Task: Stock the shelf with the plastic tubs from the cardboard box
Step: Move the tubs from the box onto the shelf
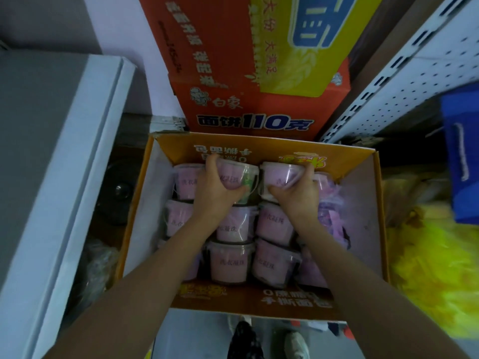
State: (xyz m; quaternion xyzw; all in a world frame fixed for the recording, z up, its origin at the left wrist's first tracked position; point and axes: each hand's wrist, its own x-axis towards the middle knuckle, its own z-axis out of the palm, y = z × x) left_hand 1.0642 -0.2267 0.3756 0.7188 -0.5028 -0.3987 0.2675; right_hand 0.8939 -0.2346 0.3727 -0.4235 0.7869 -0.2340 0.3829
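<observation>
An open orange cardboard box (373, 218) lies below me, filled with several clear plastic tubs of pink contents. My left hand (216, 186) grips one tub (241, 177) in the far row, fingers over its top and thumb underneath. My right hand (298, 193) grips the neighbouring tub (278, 174) the same way. Both tubs sit slightly above the rest. More tubs (228, 265) fill the rows nearer to me. The white perforated shelf (404, 81) rises at the right.
A red printed carton (248, 104) stands just behind the box. A white chest freezer (59, 161) runs along the left. Blue packs (461, 161) and yellow fluffy goods (435, 260) lie at the right. My feet (295, 343) show below the box.
</observation>
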